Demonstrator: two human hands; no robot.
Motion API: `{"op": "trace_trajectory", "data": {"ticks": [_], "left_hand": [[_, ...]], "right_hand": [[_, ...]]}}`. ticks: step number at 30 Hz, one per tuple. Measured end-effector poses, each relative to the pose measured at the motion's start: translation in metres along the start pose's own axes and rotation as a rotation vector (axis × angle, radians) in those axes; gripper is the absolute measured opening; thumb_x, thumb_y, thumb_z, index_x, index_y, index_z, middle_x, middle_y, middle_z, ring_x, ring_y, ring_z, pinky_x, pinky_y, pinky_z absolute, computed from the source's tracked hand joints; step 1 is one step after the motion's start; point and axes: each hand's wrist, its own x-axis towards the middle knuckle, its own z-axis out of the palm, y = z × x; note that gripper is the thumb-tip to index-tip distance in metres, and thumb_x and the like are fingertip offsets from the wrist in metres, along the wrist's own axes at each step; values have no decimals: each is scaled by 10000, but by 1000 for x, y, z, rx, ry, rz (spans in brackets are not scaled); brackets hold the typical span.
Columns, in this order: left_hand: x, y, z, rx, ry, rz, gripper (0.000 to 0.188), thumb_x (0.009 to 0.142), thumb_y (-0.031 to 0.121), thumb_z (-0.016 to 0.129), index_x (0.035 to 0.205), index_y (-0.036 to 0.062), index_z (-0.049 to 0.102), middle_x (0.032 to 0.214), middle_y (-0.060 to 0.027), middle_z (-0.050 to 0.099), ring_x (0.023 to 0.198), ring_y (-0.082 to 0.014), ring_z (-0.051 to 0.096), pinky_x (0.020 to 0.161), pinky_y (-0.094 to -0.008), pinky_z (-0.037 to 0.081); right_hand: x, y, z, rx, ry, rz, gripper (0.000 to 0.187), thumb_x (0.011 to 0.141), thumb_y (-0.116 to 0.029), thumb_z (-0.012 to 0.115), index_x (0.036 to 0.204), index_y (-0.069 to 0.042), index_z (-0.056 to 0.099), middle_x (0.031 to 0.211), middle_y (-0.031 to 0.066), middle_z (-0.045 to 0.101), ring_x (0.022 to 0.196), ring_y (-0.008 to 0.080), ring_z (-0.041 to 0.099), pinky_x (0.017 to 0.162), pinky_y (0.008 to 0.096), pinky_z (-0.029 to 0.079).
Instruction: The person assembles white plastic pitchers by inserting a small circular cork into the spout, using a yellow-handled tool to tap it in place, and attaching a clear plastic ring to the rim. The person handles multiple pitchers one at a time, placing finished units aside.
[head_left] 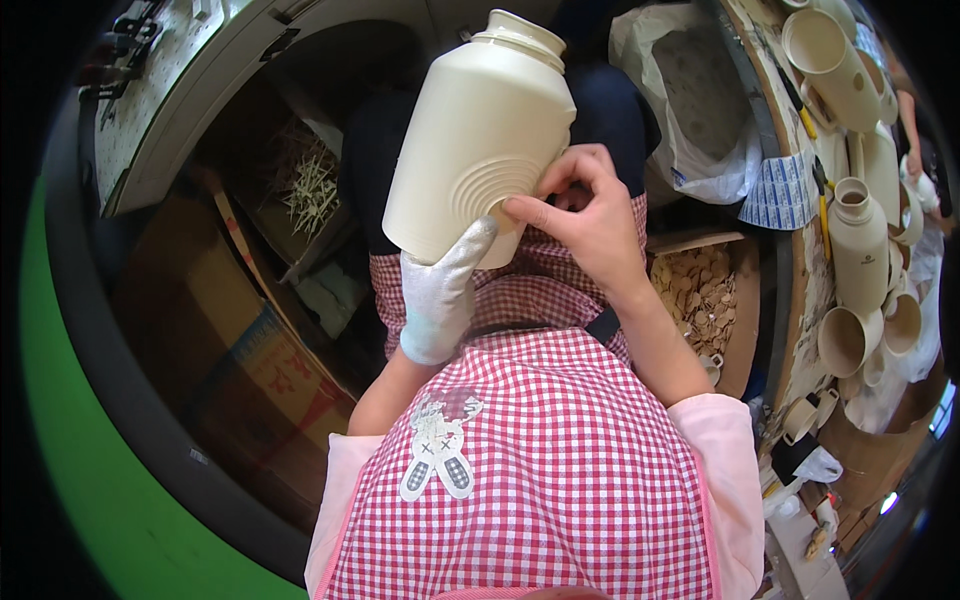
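Apron (pixel 540 470): red-and-white check, covering the lap, a rabbit patch near the left side.
Bottle (pixel 480 135): large, cream, unglazed, held up over the lap, neck tilted away, ribbed rings near its base.
Sack (pixel 690 100): white, open, on the floor to the right.
Right hand (pixel 590 215): bare, fingers curled, tips pressed on the bottle's base edge.
Left hand (pixel 440 295): white-gloved, propping the bottle from below, fingers closed against it.
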Motion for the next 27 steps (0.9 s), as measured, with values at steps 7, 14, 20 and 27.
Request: {"op": "trace_trajectory", "data": {"ticks": [7,14,20,27], "left_hand": [[9,21,-13,228,-127,186,367,999,50,671,1348,-24,585,1248,-109,683,1131,-192,671,977,-325,541],[6,19,-11,-17,-27,33,436,955,25,731,1359,-20,573,1252,-106,672,1127,-188,664,986,-319,538],[12,15,-19,157,-27,163,433,939,14,722,1345,-22,578,1228,-102,678,1124,-179,655,984,-313,524],[0,48,-20,16,-83,85,632,828,108,728,1410,-53,542,1266,-134,677,1143,-221,665,1045,-368,499]], "right_hand": [[11,9,18,344,-64,151,545,719,-296,975,864,-89,492,977,1,446,776,96,432,689,235,442],[13,18,11,356,-161,168,498,730,-262,965,883,-99,520,945,-14,455,780,80,463,694,220,452],[5,22,43,213,8,-59,522,716,-294,971,879,-72,528,909,7,471,767,110,468,687,258,467],[48,-4,-40,183,252,-279,552,868,-345,869,1269,-52,629,1087,34,649,956,122,607,859,284,519]]}}
